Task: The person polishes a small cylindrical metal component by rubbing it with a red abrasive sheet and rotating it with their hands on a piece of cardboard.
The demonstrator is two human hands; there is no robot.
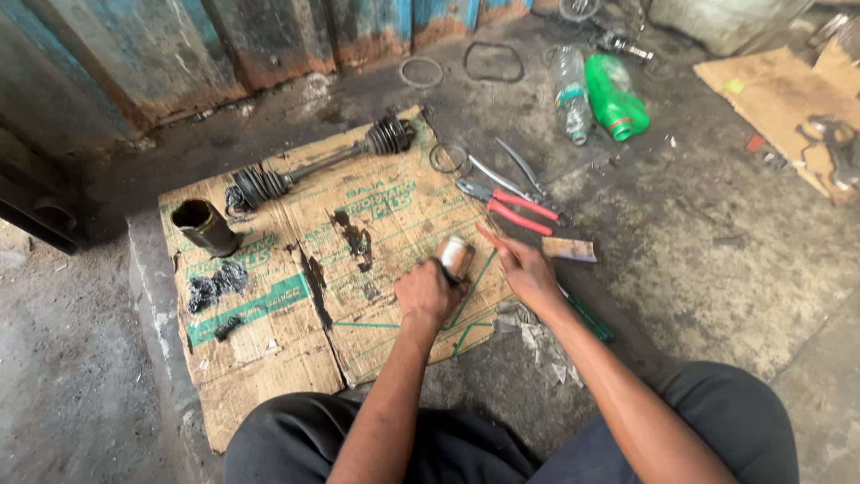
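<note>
A: Greasy cardboard on concrete floor. Left hand fingers curl tight around metal part, frame centre.

B: Right hand fingers pressed together, beside it. Risk: grease lets part slip, roll toward pliers.

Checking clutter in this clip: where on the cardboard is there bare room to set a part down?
The cardboard is bare along its near left edge, below the grease blobs, and in the middle between the axle and the left hand. It is crowded at the right edge, by the pliers and right hand, and around the cup.
</note>
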